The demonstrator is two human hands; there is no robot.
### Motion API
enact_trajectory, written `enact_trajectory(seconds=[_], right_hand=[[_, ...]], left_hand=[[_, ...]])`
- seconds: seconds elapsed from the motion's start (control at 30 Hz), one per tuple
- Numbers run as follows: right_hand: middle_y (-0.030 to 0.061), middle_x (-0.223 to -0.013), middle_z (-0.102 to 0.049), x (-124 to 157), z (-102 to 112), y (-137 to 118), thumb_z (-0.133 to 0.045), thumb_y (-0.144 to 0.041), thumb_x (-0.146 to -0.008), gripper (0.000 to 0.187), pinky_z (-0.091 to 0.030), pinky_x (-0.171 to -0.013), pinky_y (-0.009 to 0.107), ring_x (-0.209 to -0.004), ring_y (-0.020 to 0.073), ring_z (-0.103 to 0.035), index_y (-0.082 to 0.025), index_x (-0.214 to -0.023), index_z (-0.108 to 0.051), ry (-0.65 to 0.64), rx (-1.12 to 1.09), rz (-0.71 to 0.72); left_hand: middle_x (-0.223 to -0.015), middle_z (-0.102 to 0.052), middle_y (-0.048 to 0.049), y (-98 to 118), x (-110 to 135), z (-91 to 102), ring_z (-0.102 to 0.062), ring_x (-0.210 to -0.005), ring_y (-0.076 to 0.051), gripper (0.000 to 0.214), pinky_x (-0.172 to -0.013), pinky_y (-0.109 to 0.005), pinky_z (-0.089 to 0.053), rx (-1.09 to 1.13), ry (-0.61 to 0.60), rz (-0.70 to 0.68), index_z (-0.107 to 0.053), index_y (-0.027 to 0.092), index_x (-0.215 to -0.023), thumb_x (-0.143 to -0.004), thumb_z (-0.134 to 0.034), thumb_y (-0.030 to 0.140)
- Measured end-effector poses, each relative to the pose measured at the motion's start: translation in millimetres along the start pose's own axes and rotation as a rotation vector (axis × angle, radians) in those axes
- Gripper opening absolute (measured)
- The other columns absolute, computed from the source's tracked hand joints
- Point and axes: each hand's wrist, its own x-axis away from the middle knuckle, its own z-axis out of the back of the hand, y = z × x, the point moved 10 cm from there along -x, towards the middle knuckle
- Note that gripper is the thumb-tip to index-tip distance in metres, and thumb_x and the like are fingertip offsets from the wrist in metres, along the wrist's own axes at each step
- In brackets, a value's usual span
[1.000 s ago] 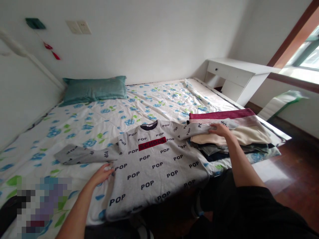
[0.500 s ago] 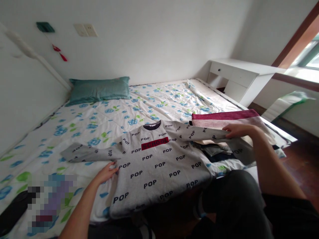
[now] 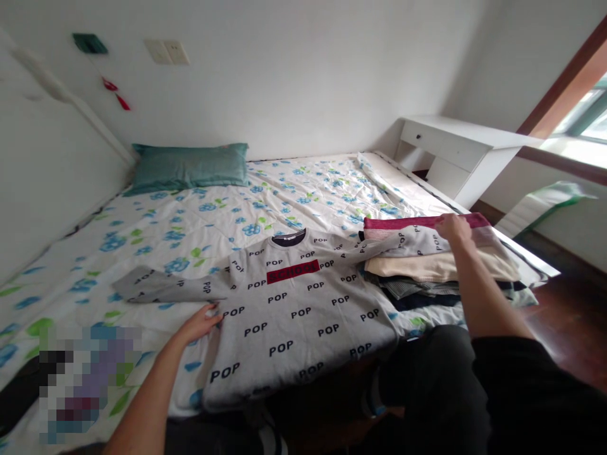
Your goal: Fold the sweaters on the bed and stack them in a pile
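A grey sweatshirt [image 3: 294, 322] printed with "POP" and a red chest patch lies face up on the flowered bed sheet [image 3: 199, 221]. My left hand [image 3: 199, 323] rests flat on its left side near the armpit, fingers stretched out. My right hand [image 3: 454, 227] grips the cuff end of the right sleeve, which lies across a stack of folded clothes [image 3: 436, 265] at the bed's right edge. The left sleeve [image 3: 161, 287] stretches out flat toward the left.
A teal pillow [image 3: 190, 167] lies at the head of the bed by the wall. A white desk [image 3: 455, 151] stands past the bed's far right corner. Dark wooden floor [image 3: 569, 316] runs along the right. A blurred patch [image 3: 85, 379] sits at the lower left.
My right hand has carried the right sleeve's end outward and set it lower, onto the stack of clothes. The left hand has stayed put on the sweatshirt.
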Motion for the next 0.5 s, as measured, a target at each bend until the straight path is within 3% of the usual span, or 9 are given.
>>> enact_trajectory(seconds=[0.1, 0.17, 0.23, 0.3, 0.37, 0.43, 0.5], right_hand=[[0.0168, -0.104, -0.085, 49.9, -56.0, 27.3, -0.080, -0.032, -0.097, 0.020, -0.062, -0.098, 0.043, -0.110, 0.0359, -0.080, -0.018, -0.109, -0.087, -0.091, -0.056, -0.085], [0.0161, -0.095, -0.084, 77.4, -104.1, 49.5, -0.085, -0.044, -0.095, 0.028, -0.065, -0.089, 0.039, -0.097, 0.0321, -0.082, -0.017, -0.102, -0.085, -0.320, -0.179, -0.174], [0.0151, -0.088, -0.082, 93.6, -135.8, 70.9, -0.086, -0.052, -0.094, 0.036, -0.065, -0.075, 0.033, -0.080, 0.0259, -0.080, -0.016, -0.096, -0.081, -0.492, -0.329, -0.293], [0.0123, -0.086, -0.080, 89.6, -138.6, 87.6, -0.085, -0.055, -0.095, 0.039, -0.062, -0.064, 0.026, -0.071, 0.0206, -0.076, -0.017, -0.094, -0.076, -0.437, -0.504, -0.384], [0.0076, -0.087, -0.077, 76.2, -125.5, 95.7, -0.082, -0.055, -0.097, 0.037, -0.059, -0.059, 0.021, -0.072, 0.0174, -0.076, -0.020, -0.098, -0.069, -0.247, -0.742, -0.419], [0.0023, -0.088, -0.072, 68.8, -119.0, 94.8, -0.079, -0.051, -0.100, 0.032, -0.056, -0.056, 0.016, -0.072, 0.0140, -0.075, -0.024, -0.100, -0.062, -0.126, -1.011, -0.457], [-0.0025, -0.083, -0.065, 68.0, -122.4, 87.1, -0.075, -0.045, -0.102, 0.028, -0.051, -0.050, 0.012, -0.063, 0.0095, -0.067, -0.025, -0.099, -0.056, -0.108, -1.207, -0.518]], left_hand=[[-0.065, -0.062, 0.0030, 3.1, 0.7, 0.0, -0.055, -0.061, -0.020, 0.084, -0.057, -0.027, -0.037, -0.020, 0.001, -0.003, -0.056, 0.006, -0.142, -0.082, -0.077, 0.060], [-0.066, -0.062, 0.0027, 3.0, -0.8, -0.3, -0.056, -0.062, -0.021, 0.085, -0.057, -0.027, -0.038, -0.040, 0.002, -0.006, -0.056, 0.007, -0.143, -0.082, -0.076, 0.062], [-0.066, -0.061, 0.0028, 0.8, -3.7, -0.7, -0.058, -0.062, -0.022, 0.085, -0.057, -0.027, -0.039, -0.052, 0.003, -0.008, -0.055, 0.006, -0.144, -0.084, -0.073, 0.063], [-0.067, -0.062, 0.0025, -2.9, -6.9, -0.9, -0.059, -0.063, -0.022, 0.085, -0.057, -0.027, -0.040, -0.056, 0.005, -0.004, -0.054, 0.007, -0.145, -0.084, -0.072, 0.063], [-0.070, -0.064, 0.0019, -5.3, -8.7, -1.7, -0.060, -0.065, -0.022, 0.085, -0.058, -0.027, -0.041, -0.056, 0.002, -0.003, -0.053, 0.007, -0.146, -0.085, -0.072, 0.063], [-0.071, -0.064, 0.0018, -4.4, -8.2, -3.1, -0.060, -0.064, -0.022, 0.082, -0.058, -0.028, -0.042, -0.051, -0.005, -0.008, -0.053, 0.007, -0.147, -0.087, -0.070, 0.059], [-0.069, -0.061, 0.0022, -0.5, -5.8, -4.1, -0.058, -0.064, -0.021, 0.078, -0.058, -0.028, -0.043, -0.043, -0.008, -0.017, -0.052, 0.004, -0.149, -0.090, -0.068, 0.052]])
